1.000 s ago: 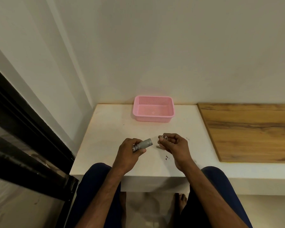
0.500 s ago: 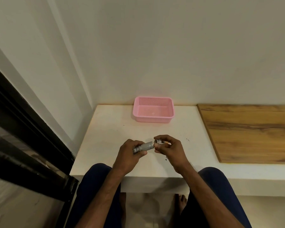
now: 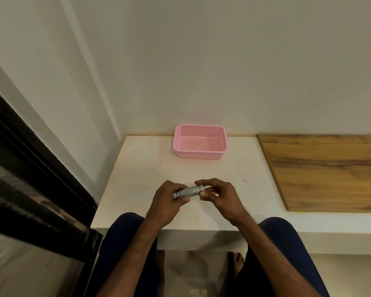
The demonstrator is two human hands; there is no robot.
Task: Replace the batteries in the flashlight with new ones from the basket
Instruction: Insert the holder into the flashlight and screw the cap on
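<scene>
My left hand (image 3: 167, 202) grips the silver flashlight (image 3: 187, 192) by its left end and holds it level just above the white table (image 3: 141, 168). My right hand (image 3: 221, 198) pinches a small piece with an orange tip, a battery (image 3: 213, 192) by its look, against the flashlight's right end. My fingers hide most of that piece. The pink mesh basket (image 3: 198, 154) stands at the back of the table against the wall. Only a small pale speck shows on its floor.
A wooden board (image 3: 321, 170) covers the surface to the right of the white table. A black window frame (image 3: 36, 174) runs along the left. My knees sit under the table's front edge, and a wall stands close behind the basket.
My right hand has moved left and brought its small piece up against the flashlight's right end. My left hand has kept its grip, and the flashlight has shifted slightly.
</scene>
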